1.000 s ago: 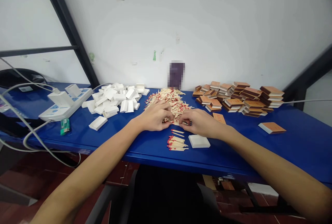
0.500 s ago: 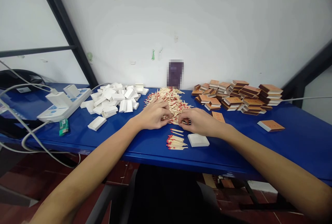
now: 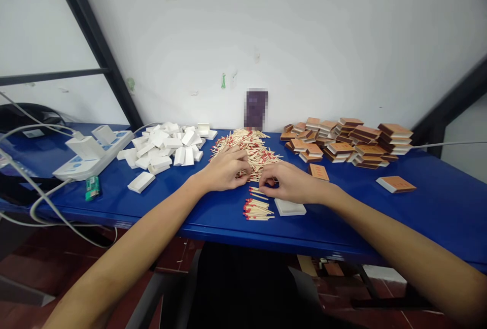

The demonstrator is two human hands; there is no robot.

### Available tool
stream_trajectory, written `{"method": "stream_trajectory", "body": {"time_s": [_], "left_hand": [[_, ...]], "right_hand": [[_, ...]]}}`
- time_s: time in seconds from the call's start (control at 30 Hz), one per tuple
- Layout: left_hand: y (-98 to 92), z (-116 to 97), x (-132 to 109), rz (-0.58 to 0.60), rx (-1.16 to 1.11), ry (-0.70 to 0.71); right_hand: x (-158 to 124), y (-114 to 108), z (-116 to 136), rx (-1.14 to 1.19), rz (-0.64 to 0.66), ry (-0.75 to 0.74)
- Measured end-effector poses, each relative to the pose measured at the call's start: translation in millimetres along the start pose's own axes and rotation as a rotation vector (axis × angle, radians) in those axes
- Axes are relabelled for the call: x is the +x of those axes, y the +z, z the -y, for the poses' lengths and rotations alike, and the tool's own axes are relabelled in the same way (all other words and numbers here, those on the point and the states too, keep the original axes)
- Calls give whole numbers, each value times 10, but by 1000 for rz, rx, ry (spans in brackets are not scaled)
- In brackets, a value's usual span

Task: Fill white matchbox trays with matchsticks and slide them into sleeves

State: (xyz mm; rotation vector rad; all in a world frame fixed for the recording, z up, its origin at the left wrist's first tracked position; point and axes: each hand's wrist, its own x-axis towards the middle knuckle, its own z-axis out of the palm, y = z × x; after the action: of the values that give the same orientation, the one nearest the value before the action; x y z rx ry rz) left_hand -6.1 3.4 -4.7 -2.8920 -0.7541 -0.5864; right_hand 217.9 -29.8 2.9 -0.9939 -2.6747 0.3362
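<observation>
Red-tipped wooden matches lie in a big heap at the middle of the table. My left hand rests at the heap's near left side, fingers curled and closed; what is between its fingertips is hidden. At the heap's near edge, my right hand is closed in a pinch on a match, just above a few matches laid side by side. Nearer to me is a small bundle of matches, heads to the left. Beside it, partly under my right wrist, lies a white matchbox tray.
White trays are piled at the left, one lying apart in front. Orange matchboxes are stacked at the right, with a single one farther right. A power strip with cables and a green lighter occupy the left end.
My right hand has come slightly towards me, from the heap's edge down to the few matches laid in front. My left hand has barely moved.
</observation>
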Motion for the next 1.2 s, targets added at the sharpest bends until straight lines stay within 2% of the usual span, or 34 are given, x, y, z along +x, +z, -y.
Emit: {"method": "stream_trajectory", "body": {"time_s": [0.07,0.23,0.3,0.5,0.77,0.97,1.2], "left_hand": [[1,-1,4,4,-16,-10],[15,-5,10,-10,-74,-25],[23,-12,10,-18,-81,-22],[47,-9,3,-44,-87,-10],[59,31,-1,-6,-14,28],[46,4,-13,8,66,88],[26,-54,9,17,177,127]], "right_hand": [[2,6,-5,8,-33,4],[21,66,-78,-79,-211,54],[33,95,-102,-107,-230,54],[62,123,-99,-122,-223,48],[14,66,-76,-124,-212,64],[-76,-49,-11,-53,-95,19],[-92,-43,29,-53,-3,14]]}}
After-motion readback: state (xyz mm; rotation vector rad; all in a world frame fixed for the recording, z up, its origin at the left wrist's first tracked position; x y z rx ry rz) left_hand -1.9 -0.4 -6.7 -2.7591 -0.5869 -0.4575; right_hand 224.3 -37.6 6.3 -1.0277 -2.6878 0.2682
